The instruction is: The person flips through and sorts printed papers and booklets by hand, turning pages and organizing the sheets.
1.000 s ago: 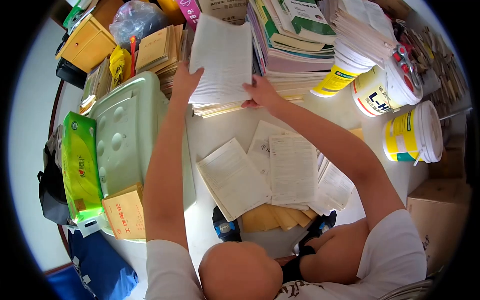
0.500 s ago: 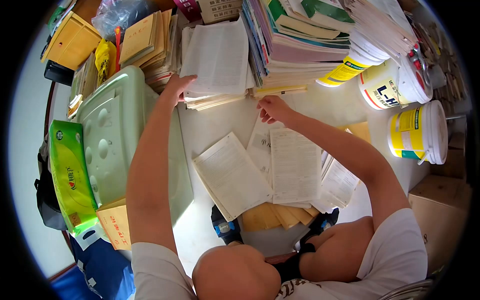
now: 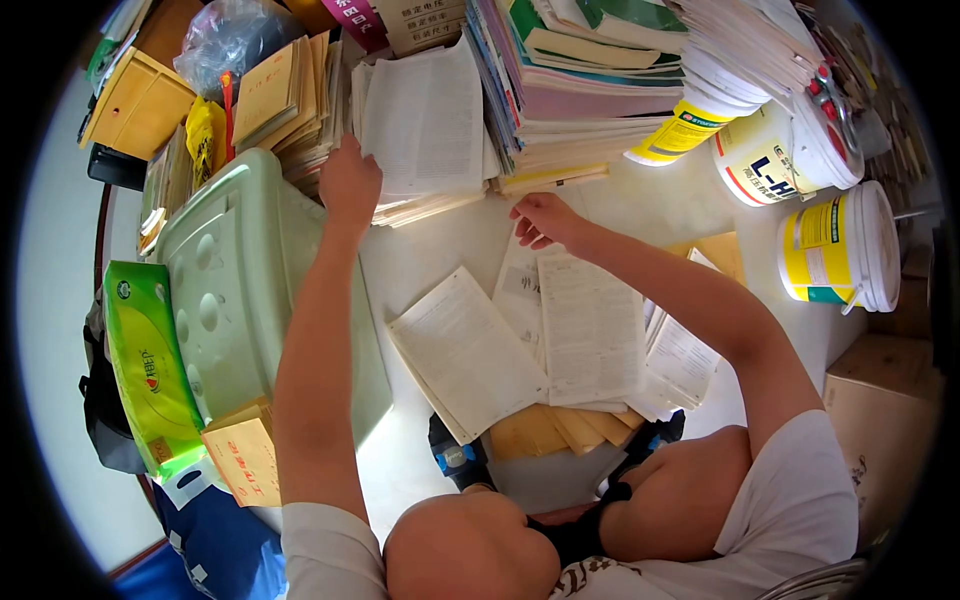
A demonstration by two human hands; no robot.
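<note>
My left hand (image 3: pixel 350 185) is at the left edge of a tall stack of printed papers (image 3: pixel 420 130), with its back turned up. Most of its fingers are hidden, so its grip does not show. My right hand (image 3: pixel 545 220) hovers above the floor just in front of the stacks, empty, its fingers loosely bent and apart. Below it lie a printed booklet (image 3: pixel 590 330) and a partly covered sheet (image 3: pixel 518 285). Another booklet (image 3: pixel 468 350) lies tilted to their left, and more printed sheets (image 3: pixel 685 350) are on the right.
A pale green plastic bin (image 3: pixel 230 240) and a green tissue pack (image 3: pixel 150 365) stand at left. Brown envelopes (image 3: pixel 555 430) lie between my feet. Behind are piled books (image 3: pixel 590 90); at right are a white bucket (image 3: pixel 840 248) and a cardboard box (image 3: pixel 880 420).
My left hand has turned and shifted slightly along the paper stack's left edge, its fingers no longer lying across the corner. My right hand has barely moved. The view has shifted slightly.
</note>
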